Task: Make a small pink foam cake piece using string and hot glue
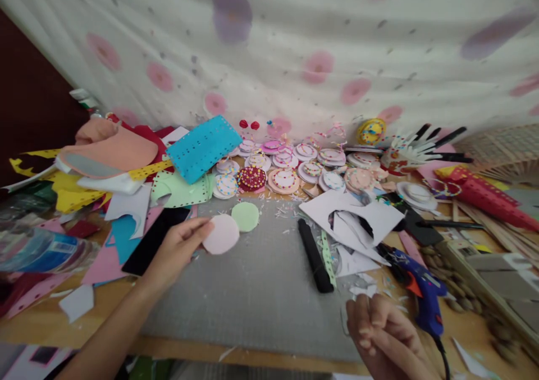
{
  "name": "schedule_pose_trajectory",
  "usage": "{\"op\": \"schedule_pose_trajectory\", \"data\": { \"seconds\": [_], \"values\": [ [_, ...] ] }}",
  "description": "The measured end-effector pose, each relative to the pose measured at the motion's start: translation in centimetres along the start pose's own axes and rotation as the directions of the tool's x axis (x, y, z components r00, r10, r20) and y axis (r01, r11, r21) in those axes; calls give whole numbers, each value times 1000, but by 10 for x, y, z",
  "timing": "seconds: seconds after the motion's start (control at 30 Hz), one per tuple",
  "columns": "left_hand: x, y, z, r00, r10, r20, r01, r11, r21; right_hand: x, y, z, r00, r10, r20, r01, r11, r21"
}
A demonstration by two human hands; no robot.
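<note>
Head view: the left hand [182, 247] grips a pale pink disc [221, 235] between thumb and fingers at its left edge, over the grey mat [252, 307]. The governing relation is with the green disc [245, 216], which lies just beyond the pink one, to its far right; their outlines meet in this view, though actual contact cannot be confirmed. Both discs are roughly round, so neither presents a marked long axis. The left hand is clearly the nearer to the green disc. The right hand [381, 330] stands at the near right, well apart from both discs, fingers curled in; whether it pinches anything small cannot be told. Between right hand and discs lies a black tool [315, 256], its long axis running far left to near right.
</note>
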State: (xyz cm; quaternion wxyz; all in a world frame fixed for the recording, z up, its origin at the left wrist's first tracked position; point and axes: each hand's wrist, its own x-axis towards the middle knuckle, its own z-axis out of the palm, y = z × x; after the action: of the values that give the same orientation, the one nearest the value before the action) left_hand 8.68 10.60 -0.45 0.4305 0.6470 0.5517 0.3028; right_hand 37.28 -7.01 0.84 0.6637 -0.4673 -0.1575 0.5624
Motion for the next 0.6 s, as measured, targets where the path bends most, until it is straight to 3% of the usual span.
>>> {"op": "schedule_pose_trajectory", "data": {
  "seconds": [0.07, 0.17, 0.23, 0.3, 0.4, 0.47, 0.57, 0.6],
  "values": [
    [-9, 5, 25, 995, 14, 96, -10, 999, -42, -1, 1, 3, 995, -48, 88, 52, 998, -35],
    [-14, 6, 62, 965, 115, 236, -119, 993, 2, -4, 6, 2, 960, -131, 248, 164, 979, -119],
    [-15, 5, 78, 947, 144, 286, -152, 988, 7, -8, 9, 3, 948, -186, 257, 238, 953, -188],
    [-14, 5, 84, 942, 159, 295, -169, 986, 7, -13, 12, 4, 949, -242, 204, 292, 919, -264],
    [-17, 2, 77, 947, 212, 241, -223, 975, 16, -14, 16, 3, 939, -298, 170, 340, 876, -343],
    [-22, -4, 70, 900, 340, 274, -372, 925, 75, -11, 18, -1, 936, -301, 180, 346, 876, -336],
    [-35, -20, 65, 752, 475, 457, -602, 778, 182, -4, 19, -6, 942, -259, 211, 313, 907, -281],
    [-39, -24, 64, 730, 475, 491, -623, 758, 194, -3, 19, -6, 943, -239, 230, 298, 916, -269]
  ]
}}
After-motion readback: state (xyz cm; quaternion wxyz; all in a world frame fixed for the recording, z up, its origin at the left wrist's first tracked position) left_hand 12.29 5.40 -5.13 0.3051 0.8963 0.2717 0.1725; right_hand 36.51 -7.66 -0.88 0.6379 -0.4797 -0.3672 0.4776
